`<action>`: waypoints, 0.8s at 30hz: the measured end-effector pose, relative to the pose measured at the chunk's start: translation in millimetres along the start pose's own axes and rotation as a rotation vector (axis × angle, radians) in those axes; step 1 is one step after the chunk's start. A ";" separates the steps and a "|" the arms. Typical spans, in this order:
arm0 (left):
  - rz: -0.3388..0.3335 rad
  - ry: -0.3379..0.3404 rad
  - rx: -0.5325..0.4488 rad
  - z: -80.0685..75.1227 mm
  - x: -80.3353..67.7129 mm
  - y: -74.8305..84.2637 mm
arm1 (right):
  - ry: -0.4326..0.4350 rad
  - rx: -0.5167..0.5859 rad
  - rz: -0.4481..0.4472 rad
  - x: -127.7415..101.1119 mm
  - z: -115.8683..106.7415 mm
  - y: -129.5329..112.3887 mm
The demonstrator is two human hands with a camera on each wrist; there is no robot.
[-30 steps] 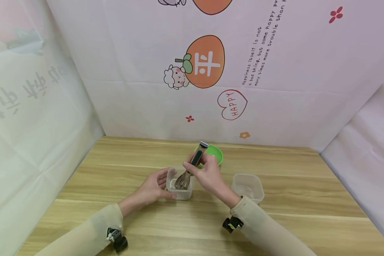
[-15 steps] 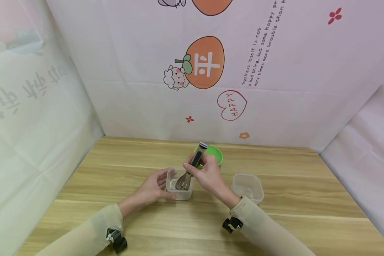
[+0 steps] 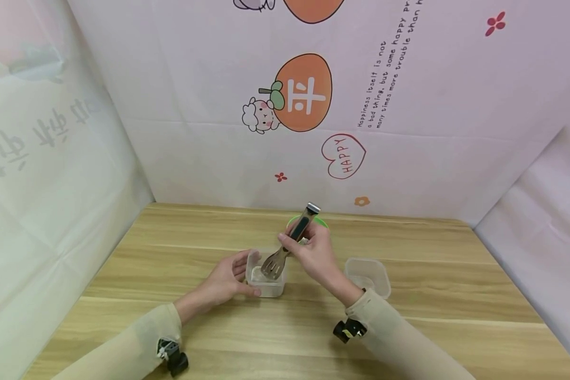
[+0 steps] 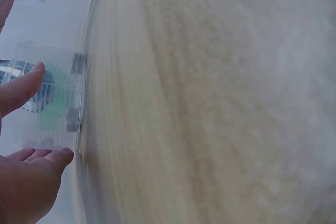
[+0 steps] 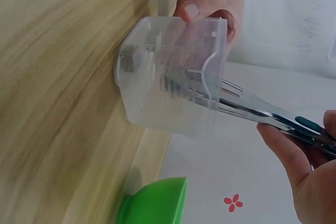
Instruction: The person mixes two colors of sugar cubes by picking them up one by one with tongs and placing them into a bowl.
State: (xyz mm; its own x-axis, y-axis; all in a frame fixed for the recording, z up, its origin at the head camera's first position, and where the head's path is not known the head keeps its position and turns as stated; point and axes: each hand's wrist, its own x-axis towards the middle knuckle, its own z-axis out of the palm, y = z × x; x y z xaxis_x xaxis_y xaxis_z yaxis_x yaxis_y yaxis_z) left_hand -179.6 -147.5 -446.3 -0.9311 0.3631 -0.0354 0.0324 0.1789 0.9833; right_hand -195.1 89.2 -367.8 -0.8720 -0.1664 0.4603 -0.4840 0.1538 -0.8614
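A clear plastic container stands upright on the table. My left hand grips its left side; the left wrist view has the thumb and fingers on opposite sides of it. With my right hand I hold metal tongs by their dark-padded handle, tilted, slotted heads down. In the right wrist view the tong heads reach through the container's open top, above its floor. Whether they pinch anything is unclear. Small dark patches show at the container's base; I cannot tell what they are.
A green bowl stands behind my right hand, mostly hidden by it in the head view. To the right, partly behind my right wrist, is a second clear container. A printed white cloth wall rises behind the wooden table.
My right hand and the tongs have moved slightly up and to the right, covering more of the green bowl. The left hand and its container stay in place.
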 end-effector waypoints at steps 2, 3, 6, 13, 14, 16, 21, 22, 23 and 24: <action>0.002 -0.001 0.004 -0.3 -0.1 0.2 | 0.010 0.001 0.006 0.6 -2.4 -3.4; -0.002 0.000 0.002 -0.3 -0.1 0.2 | 0.014 0.008 0.010 1.0 -3.6 -5.3; -0.002 0.001 0.004 -0.5 -0.5 0.9 | 0.020 0.038 0.026 2.2 -7.3 -9.8; -0.015 0.003 -0.011 -0.2 -0.4 1.2 | 0.038 0.077 0.019 8.9 -17.4 -16.7; -0.015 0.003 -0.013 -0.2 -0.3 1.1 | 0.042 0.077 0.012 10.4 -19.2 -17.4; -0.015 0.001 -0.015 0.0 0.0 1.1 | 0.050 0.083 -0.001 13.2 -23.1 -18.8; -0.015 -0.004 -0.017 0.4 0.0 0.8 | 0.074 0.088 -0.028 19.0 -33.3 -20.7; -0.015 -0.005 -0.017 0.4 -0.1 0.7 | 0.080 0.091 -0.030 20.1 -35.2 -20.8; -0.015 -0.005 -0.016 0.4 -0.1 0.6 | 0.086 0.090 -0.032 21.0 -37.1 -21.0; -0.015 -0.003 -0.018 0.4 0.0 0.4 | 0.091 0.093 -0.032 22.1 -38.9 -21.3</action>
State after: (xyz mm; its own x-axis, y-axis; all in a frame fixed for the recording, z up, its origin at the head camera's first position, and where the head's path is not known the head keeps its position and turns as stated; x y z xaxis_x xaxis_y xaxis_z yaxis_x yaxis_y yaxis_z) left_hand -179.5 -147.1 -446.0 -0.9303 0.3632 -0.0505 0.0118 0.1675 0.9858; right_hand -206.8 120.1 -330.9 -0.8614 -0.0804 0.5016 -0.5064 0.0577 -0.8604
